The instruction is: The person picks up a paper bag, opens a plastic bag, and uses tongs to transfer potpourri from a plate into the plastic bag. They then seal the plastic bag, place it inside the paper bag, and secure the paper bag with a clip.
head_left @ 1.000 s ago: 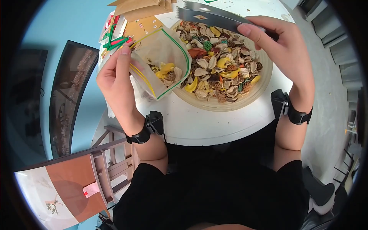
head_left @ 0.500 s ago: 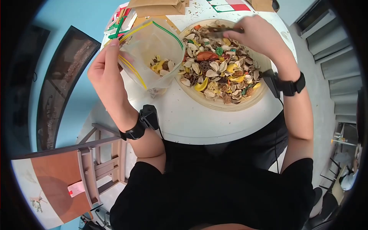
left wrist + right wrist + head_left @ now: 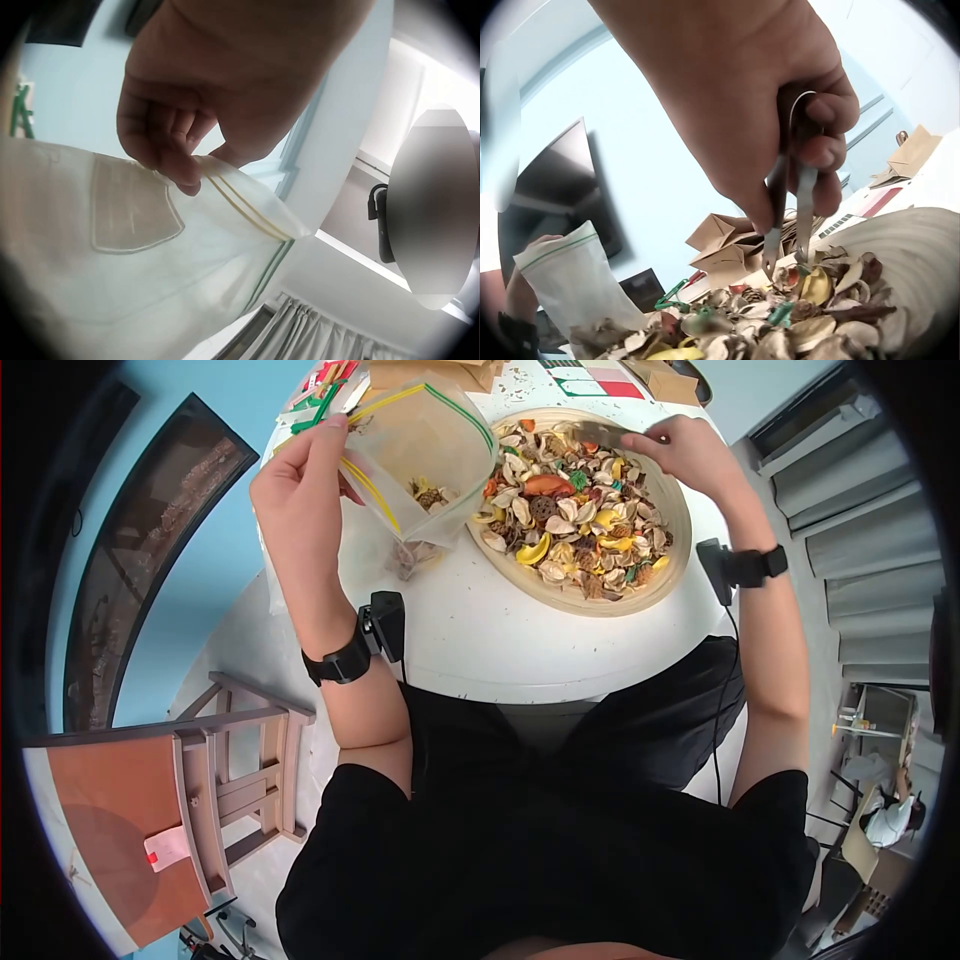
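My left hand (image 3: 305,490) pinches the edge of a clear zip bag (image 3: 405,435) between thumb and fingers, its mouth spread apart and its green and yellow seal strips showing. Some dried petals (image 3: 432,495) lie inside the bag. On a round wooden plate (image 3: 590,606) is a heap of potpourri (image 3: 570,520) with pale petals, yellow peels and small cones. My right hand (image 3: 695,455) grips metal tongs (image 3: 805,214) over the plate's far side. In the right wrist view the tong tips point down at the potpourri, close to a yellow piece (image 3: 816,286).
Brown paper bags (image 3: 435,374) lie at the table's far edge, with another paper bag (image 3: 672,384) at the far right. Green and red items (image 3: 318,402) sit beyond my left hand. Below the zip bag is a transparent packet (image 3: 413,558) on the white table (image 3: 480,650).
My right hand has brought the tongs away from near the bag, down to the far side of the potpourri. The left hand keeps its pinch, and the bag's mouth looks wider.
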Demonstrator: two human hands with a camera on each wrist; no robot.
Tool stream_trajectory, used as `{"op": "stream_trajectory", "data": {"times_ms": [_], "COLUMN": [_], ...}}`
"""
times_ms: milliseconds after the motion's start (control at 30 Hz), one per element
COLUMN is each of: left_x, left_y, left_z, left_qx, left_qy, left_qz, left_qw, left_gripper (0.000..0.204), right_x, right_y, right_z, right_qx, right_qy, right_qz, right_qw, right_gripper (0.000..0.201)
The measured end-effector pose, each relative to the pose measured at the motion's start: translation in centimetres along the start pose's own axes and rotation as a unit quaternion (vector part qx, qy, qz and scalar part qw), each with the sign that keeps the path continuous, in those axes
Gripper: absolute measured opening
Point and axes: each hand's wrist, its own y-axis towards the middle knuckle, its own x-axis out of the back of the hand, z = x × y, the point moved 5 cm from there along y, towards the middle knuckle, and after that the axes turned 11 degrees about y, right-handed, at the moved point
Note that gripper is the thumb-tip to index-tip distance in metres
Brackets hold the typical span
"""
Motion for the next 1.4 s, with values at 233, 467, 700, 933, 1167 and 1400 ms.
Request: {"op": "stream_trajectory", "data": {"times_ms": [233, 467, 700, 933, 1167, 1400], "left_x": [1.1, 1.2, 0.6, -0.7, -2.6, -5.4], "left_y": [-0.1, -0.1, -0.3, -0.8, -1.0, -2.0], "left_z": [-0.1, 0.2, 0.1, -0.3, -1.0, -1.1], "left_qx": [-0.009, -0.012, -0.016, -0.021, -0.024, 0.007], "left_qy": [-0.015, -0.015, 0.001, 0.028, 0.059, 0.103], "left_qz": [-0.003, 0.008, 0.024, 0.04, 0.051, 0.112], "left_qw": [1.0, 1.0, 1.0, 0.999, 0.997, 0.988], "left_gripper": [0.024, 0.026, 0.025, 0.025, 0.025, 0.028], "right_x": [1.6, 0.1, 4.3, 2.1, 2.8, 0.3], "right_y": [-3.2, -3.1, -8.5, -11.7, -9.1, -7.2], "right_z": [8.5, 7.9, 5.2, 4.0, -2.0, -5.5], "right_qx": [0.098, 0.07, 0.007, 0.074, -0.04, -0.106], "right_qy": [0.029, -0.06, 0.077, 0.01, 0.225, 0.287], "right_qz": [-0.046, 0.008, -0.025, -0.03, -0.002, 0.08], "right_qw": [0.994, 0.996, 0.997, 0.997, 0.974, 0.949], "right_gripper": [0.047, 0.045, 0.043, 0.04, 0.045, 0.046]}}
